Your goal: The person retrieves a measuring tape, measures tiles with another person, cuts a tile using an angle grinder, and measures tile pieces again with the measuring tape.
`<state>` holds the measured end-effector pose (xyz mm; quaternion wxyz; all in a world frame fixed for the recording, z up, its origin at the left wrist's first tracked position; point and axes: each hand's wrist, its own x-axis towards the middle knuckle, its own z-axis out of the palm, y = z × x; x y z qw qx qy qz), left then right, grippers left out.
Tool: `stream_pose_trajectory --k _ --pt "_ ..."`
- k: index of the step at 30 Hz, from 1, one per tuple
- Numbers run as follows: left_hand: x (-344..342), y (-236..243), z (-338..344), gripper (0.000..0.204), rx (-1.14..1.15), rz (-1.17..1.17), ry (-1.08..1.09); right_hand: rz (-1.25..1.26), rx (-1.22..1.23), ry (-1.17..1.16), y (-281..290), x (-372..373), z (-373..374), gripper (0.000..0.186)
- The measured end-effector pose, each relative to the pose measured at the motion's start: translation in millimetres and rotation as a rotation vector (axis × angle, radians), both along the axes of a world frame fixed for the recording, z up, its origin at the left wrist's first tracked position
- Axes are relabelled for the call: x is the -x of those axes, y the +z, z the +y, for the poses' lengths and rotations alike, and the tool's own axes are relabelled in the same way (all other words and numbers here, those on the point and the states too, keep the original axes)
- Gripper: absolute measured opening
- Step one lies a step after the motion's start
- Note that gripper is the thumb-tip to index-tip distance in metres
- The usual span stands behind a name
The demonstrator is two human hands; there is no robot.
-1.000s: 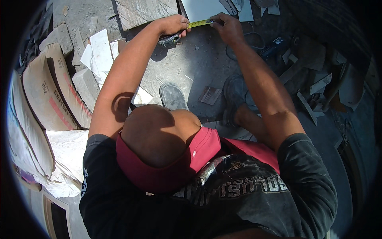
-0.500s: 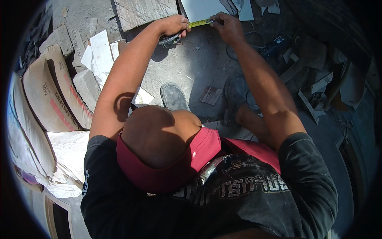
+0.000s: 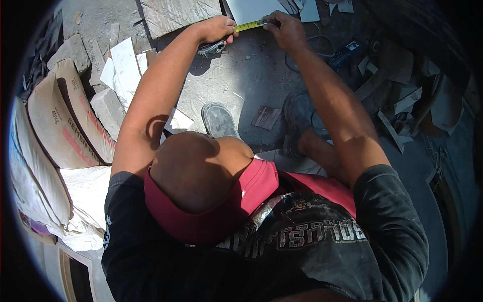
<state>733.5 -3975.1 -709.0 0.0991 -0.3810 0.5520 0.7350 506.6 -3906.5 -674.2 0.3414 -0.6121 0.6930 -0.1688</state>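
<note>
Two bare hands: the left hand (image 3: 217, 30) is curled round a yellow-bladed tape measure (image 3: 248, 26) with a dark, rounded case (image 3: 211, 49); the right hand (image 3: 287, 31) pinches the blade's free end between thumb and forefinger.
Tape look: a short, narrow yellow strip with dark markings, drawn straight and slanting slightly up to the right; the case juts out below the left palm.
Tape place: above the dusty grey floor (image 3: 241, 75), close to the near edge of a smooth white flat panel (image 3: 246, 9).
Since a second ago: hands, tape and surroundings sit slightly higher and more leftward in view; the pinch and exposed blade look unchanged.
Beyond the left hand: a rough, pale, stone-textured slab (image 3: 176, 17), its near right corner close to the knuckles.
Floor's left side: broken white flat pieces (image 3: 123, 63), then plump brown sacks (image 3: 53, 118).
Floor's right side: a dark blue tool (image 3: 343, 55).
</note>
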Motion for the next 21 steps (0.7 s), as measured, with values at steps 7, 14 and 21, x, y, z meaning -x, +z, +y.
stream_pose_trajectory --k 7,14,21 --pt "0 -3 5 0.025 -0.003 0.029 0.009 -0.036 0.009 0.082 0 3 -4 0.022" --pt "1 0 4 0.025 -0.005 0.01 0.009 -0.077 -0.004 0.035 -3 5 -3 0.021" --pt "4 -1 3 0.025 -0.04 0.017 -0.009 -0.063 0.029 0.141 -7 15 -8 0.021"
